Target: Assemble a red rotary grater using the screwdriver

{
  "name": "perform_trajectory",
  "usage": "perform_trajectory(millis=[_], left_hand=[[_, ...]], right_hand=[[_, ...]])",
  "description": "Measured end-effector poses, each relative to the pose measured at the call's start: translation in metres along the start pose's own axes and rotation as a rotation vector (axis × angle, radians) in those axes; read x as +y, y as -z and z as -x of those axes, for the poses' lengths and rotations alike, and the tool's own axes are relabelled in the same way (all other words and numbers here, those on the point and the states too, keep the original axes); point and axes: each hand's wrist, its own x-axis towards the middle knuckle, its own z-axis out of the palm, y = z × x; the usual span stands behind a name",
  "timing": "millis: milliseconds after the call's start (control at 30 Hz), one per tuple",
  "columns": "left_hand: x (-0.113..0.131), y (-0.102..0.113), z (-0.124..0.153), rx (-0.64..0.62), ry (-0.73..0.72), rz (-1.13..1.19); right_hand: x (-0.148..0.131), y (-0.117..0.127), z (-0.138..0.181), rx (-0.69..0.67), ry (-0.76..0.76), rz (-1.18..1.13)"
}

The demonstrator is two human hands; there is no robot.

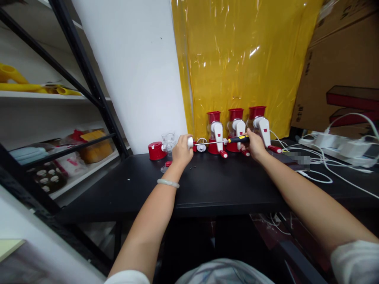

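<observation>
My left hand [182,150] is closed around a small white round part [190,142], holding it above the black table. In my right hand [254,145] is a screwdriver [238,139] with a black and yellow handle. Its long shaft lies level and points left, the tip at or very near the white part; whether it touches I cannot tell. Behind the hands stand three red and white rotary graters [217,134] with crank handles. A red base [156,151] with a clear plastic piece lies left of my left hand. Tiny screws [193,167] rest on the table.
White cables and a power strip [355,146] cover the right end of the black table [225,185]. A cardboard box [340,67] stands behind them. At the back hangs a yellow plastic curtain [242,51]; a black-framed shelf [79,59] with bags is on the left.
</observation>
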Motion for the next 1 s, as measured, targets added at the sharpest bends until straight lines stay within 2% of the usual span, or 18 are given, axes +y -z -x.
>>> perform_trajectory(millis=[167,300,467,833,1000], left_hand=[[-0.0003,-0.0004,-0.0001,0.003,0.011,0.016],[0.0008,-0.0009,-0.0003,0.01,0.009,0.024],[0.0019,-0.0003,0.0002,0.01,0.009,0.027],[0.0007,0.0004,-0.0005,0.036,0.004,0.052],[0.0013,0.0007,-0.0003,0.039,0.003,0.039]], right_hand=[[0.0003,0.0008,-0.0025,-0.065,-0.006,-0.129],[-0.0011,0.0014,-0.0015,-0.043,0.015,-0.15],[-0.0002,-0.0001,-0.0029,-0.05,0.055,-0.13],[-0.0004,0.0001,0.0028,-0.032,0.037,0.007],[-0.0027,-0.0025,-0.0001,-0.011,-0.042,-0.072]])
